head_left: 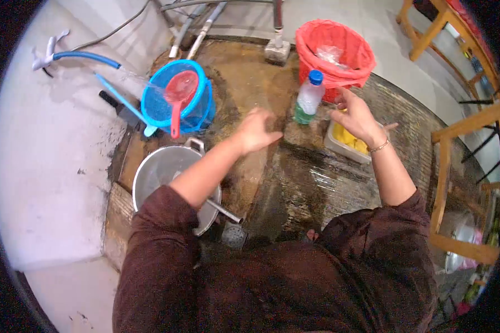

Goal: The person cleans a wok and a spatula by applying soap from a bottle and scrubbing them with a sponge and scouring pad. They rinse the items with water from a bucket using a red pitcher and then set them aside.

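Observation:
My left hand (pixel 256 131) hangs over the wet floor with its fingers apart and nothing in it, between the metal pot and the bottle. My right hand (pixel 354 114) is above a white tub (pixel 347 151) with yellow contents (pixel 344 136), its thumb and fingers apart and nothing between them. Just left of it stands an upright clear bottle (pixel 309 100) with a blue cap and green liquid. A blue bucket (pixel 205 102) holds a red dipper (pixel 181 89), and water sprays toward it from a blue hose (pixel 89 55). The large metal pot (pixel 150 166) lies partly under my left forearm.
A red bin (pixel 311 41) with a red liner stands behind the bottle. Pipes run down at the back to a concrete block (pixel 278 51). Wooden furniture frames (pixel 441 183) stand at the right. A floor drain (pixel 234 237) is near my body.

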`<state>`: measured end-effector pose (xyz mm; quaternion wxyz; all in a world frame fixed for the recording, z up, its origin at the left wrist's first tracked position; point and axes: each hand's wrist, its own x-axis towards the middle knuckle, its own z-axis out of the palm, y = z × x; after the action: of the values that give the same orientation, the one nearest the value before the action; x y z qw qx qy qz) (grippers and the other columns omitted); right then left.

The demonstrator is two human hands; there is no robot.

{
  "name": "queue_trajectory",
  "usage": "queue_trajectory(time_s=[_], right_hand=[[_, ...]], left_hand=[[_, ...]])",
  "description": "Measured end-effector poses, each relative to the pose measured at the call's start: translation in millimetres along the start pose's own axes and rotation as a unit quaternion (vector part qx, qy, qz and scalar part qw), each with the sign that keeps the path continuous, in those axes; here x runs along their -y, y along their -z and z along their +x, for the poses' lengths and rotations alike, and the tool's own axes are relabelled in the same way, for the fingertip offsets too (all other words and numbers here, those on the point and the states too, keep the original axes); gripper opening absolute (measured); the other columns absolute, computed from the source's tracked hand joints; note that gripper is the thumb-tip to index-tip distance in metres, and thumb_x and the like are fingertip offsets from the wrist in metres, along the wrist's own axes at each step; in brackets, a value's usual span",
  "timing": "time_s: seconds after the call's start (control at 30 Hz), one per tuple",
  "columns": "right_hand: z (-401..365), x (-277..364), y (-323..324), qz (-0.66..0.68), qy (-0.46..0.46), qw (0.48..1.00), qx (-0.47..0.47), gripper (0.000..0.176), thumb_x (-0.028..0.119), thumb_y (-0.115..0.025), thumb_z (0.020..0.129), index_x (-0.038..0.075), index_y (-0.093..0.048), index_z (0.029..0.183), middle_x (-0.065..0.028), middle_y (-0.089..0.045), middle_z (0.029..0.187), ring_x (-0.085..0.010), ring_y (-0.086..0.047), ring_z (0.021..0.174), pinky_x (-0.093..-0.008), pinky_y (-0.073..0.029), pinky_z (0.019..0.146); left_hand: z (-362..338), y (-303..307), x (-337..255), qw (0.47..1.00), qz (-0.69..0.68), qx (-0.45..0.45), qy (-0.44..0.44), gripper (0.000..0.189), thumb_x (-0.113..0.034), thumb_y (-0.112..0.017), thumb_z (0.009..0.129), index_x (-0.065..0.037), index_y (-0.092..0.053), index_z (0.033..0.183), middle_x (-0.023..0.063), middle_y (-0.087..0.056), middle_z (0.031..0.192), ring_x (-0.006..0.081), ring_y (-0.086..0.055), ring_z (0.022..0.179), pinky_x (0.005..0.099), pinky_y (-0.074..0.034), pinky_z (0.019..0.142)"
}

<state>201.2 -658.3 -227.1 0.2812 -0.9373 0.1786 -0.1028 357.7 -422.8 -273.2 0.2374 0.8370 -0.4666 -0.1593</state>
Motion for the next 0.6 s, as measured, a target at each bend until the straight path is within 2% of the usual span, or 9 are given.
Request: queue_trajectory(time_s=[0.03,0.13,0.2,0.27,0.33,0.43,0.5,0.57,0.6], right_hand=[[5,2,-15,0.024,-0.002,1.0,-0.015,0.081,0.03,-0.073,0.068,-0.006,-0.035,0.13,-0.0245,-0.053,0.118,-0.0327,-0.053,0.109,-0.0376,-0.041,0.094],[24,11,-52,0.09,0.02,0.992,-0.08,0.085,0.03,-0.076,0.066,-0.004,-0.033,0.131,-0.0239,-0.05,0.122,-0.0307,-0.05,0.115,-0.0363,-0.038,0.098],[37,7,-74,0.152,-0.016,0.983,-0.1,0.081,0.031,-0.081,0.061,-0.002,-0.039,0.123,-0.0186,-0.055,0.117,-0.0275,-0.054,0.107,-0.0358,-0.042,0.093],[56,-16,-98,0.194,-0.035,0.974,-0.109,0.076,0.03,-0.082,0.062,-0.001,-0.044,0.119,-0.0146,-0.059,0.109,-0.0235,-0.058,0.099,-0.0344,-0.044,0.09],[58,-2,-95,0.242,-0.023,0.964,-0.103,0.066,0.027,-0.081,0.064,0.0,-0.048,0.115,-0.0112,-0.061,0.104,-0.0201,-0.059,0.095,-0.0327,-0.045,0.087],[67,-25,-116,0.271,-0.015,0.958,-0.096,0.058,0.023,-0.079,0.066,0.001,-0.051,0.112,-0.0093,-0.062,0.105,-0.0183,-0.059,0.095,-0.0315,-0.045,0.086],[64,-22,-118,0.29,0.007,0.953,-0.09,0.056,0.018,-0.077,0.068,0.001,-0.051,0.114,-0.009,-0.062,0.105,-0.0177,-0.059,0.097,-0.0307,-0.045,0.087],[60,-20,-112,0.255,-0.032,0.962,-0.093,0.056,0.015,-0.076,0.068,0.001,-0.05,0.117,-0.0086,-0.062,0.106,-0.0179,-0.059,0.097,-0.0304,-0.045,0.087],[57,-13,-109,0.238,-0.05,0.965,-0.096,0.057,0.014,-0.075,0.069,0.001,-0.05,0.118,-0.0084,-0.062,0.106,-0.0179,-0.059,0.098,-0.0302,-0.045,0.087]], left_hand=[[-20,9,21,0.999,-0.022,0.02,0.021,0.054,-0.037,-0.071,0.073,0.0,-0.058,0.11,0.0166,-0.058,0.111,0.0292,-0.055,0.105,0.0365,-0.042,0.093],[-83,48,68,0.992,-0.112,0.025,0.045,0.031,-0.023,-0.07,0.074,0.002,-0.063,0.091,0.0144,-0.065,0.087,0.0229,-0.062,0.08,0.0336,-0.049,0.075],[-122,62,123,0.984,-0.147,0.041,0.092,0.026,-0.02,-0.07,0.075,0.0,-0.064,0.09,0.0132,-0.064,0.086,0.0188,-0.061,0.077,0.0321,-0.049,0.072],[-165,96,126,0.978,-0.092,0.015,0.187,0.024,-0.021,-0.068,0.076,0.0,-0.063,0.085,0.0115,-0.063,0.077,0.0181,-0.06,0.073,0.0333,-0.049,0.068],[-204,106,154,0.946,-0.018,0.077,0.314,0.025,-0.024,-0.065,0.076,0.0,-0.062,0.079,0.0117,-0.06,0.065,0.0187,-0.059,0.066,0.0348,-0.048,0.064],[-288,91,210,0.908,0.12,0.151,0.372,0.036,-0.036,-0.063,0.073,0.0,-0.063,0.075,0.0218,-0.062,0.074,0.0354,-0.061,0.07,0.0416,-0.048,0.067],[-358,78,243,0.88,0.146,0.198,0.405,0.044,-0.042,-0.064,0.069,0.001,-0.063,0.08,0.0245,-0.062,0.083,0.0393,-0.06,0.079,0.0429,-0.048,0.07],[-431,70,271,0.93,0.079,0.175,0.314,0.043,-0.039,-0.067,0.07,0.001,-0.062,0.085,0.0252,-0.062,0.086,0.0386,-0.06,0.083,0.0418,-0.048,0.074],[-441,78,256,0.904,0.077,0.197,0.373,0.041,-0.035,-0.067,0.071,0.001,-0.062,0.088,0.0249,-0.062,0.087,0.0386,-0.059,0.084,0.0419,-0.048,0.075]])
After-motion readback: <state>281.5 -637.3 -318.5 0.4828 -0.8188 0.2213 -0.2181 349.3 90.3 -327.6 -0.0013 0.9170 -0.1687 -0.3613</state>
